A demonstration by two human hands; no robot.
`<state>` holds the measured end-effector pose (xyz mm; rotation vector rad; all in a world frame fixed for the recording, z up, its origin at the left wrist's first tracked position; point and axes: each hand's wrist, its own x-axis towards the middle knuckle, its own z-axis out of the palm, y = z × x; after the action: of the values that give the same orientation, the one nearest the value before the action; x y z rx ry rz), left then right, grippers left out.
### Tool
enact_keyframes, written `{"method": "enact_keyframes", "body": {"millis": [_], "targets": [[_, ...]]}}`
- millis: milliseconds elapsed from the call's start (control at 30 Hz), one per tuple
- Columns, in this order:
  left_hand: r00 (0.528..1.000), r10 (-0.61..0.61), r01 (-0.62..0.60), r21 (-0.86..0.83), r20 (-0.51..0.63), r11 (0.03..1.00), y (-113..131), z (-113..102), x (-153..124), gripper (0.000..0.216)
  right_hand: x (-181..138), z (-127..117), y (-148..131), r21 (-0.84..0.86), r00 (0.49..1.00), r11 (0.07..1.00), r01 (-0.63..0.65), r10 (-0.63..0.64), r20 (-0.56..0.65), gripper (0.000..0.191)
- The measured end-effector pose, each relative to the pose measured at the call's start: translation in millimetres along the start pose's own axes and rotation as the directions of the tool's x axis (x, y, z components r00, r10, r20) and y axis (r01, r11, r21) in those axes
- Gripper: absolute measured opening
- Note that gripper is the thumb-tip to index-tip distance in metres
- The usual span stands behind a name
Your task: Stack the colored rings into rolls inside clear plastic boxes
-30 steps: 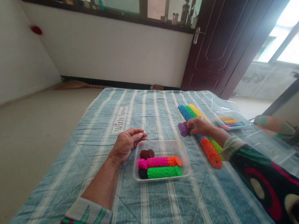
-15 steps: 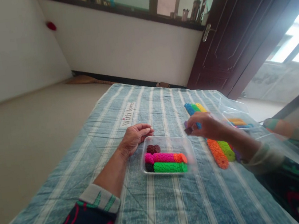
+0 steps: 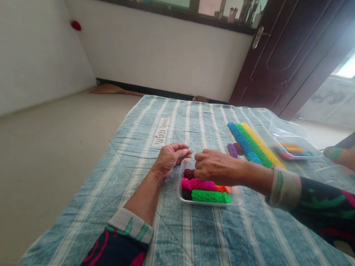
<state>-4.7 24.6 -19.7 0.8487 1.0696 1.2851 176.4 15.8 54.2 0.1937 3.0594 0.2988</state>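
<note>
A clear plastic box (image 3: 238, 195) lies on the striped cloth. Inside it are a green bumpy rod (image 3: 210, 196), a pink rod (image 3: 202, 184) with an orange end (image 3: 226, 188), a black piece (image 3: 186, 194) and a dark brown bumpy piece (image 3: 188, 174). My right hand (image 3: 217, 167) reaches over the box with closed fingers pointing down, near the brown pieces; its fingertips hide the small brown piece it carried. Beside the box's far left corner, my left hand (image 3: 172, 159) rests with thumb and fingers pressed together; whether anything is between them is hidden.
Blue (image 3: 245, 143), green (image 3: 253, 144) and yellow (image 3: 262, 144) rods lie right of the box, with short purple (image 3: 232, 150) and brown (image 3: 239, 149) pieces beside them. Another clear box (image 3: 311, 152) holds coloured pieces further right. The striped cloth (image 3: 187, 254) covers the surface.
My right hand has moved left from beside the loose pieces to over the box, taking a brown piece along. My left hand keeps its place by the box. The view has shifted slightly.
</note>
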Motion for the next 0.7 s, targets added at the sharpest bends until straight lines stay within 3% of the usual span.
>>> {"method": "enact_keyframes", "body": {"millis": [200,500,600,700], "targets": [[1.0,0.007,-0.007,0.003,0.01,1.0,-3.3,-1.2,2.0,0.018,2.5,7.3,0.0,0.024,1.0,0.999,0.032,-0.032,0.001,0.02],[1.0,0.015,-0.015,0.003,0.008,1.0,0.1,2.2,-2.0,0.017,-0.2,6.9,3.5,0.077,0.993,0.997,0.031,-0.022,-0.119,0.016],[1.0,0.003,-0.003,0.003,0.008,1.0,0.2,2.2,-1.8,0.018,-7.4,10.8,3.5,0.033,0.983,0.999,-0.039,0.044,-0.176,0.021],[1.0,-0.012,0.012,0.005,0.005,1.0,0.5,1.9,-1.1,0.017,-20.4,17.2,-0.4,0.0,0.964,0.983,-0.186,0.182,-0.195,0.03]]}}
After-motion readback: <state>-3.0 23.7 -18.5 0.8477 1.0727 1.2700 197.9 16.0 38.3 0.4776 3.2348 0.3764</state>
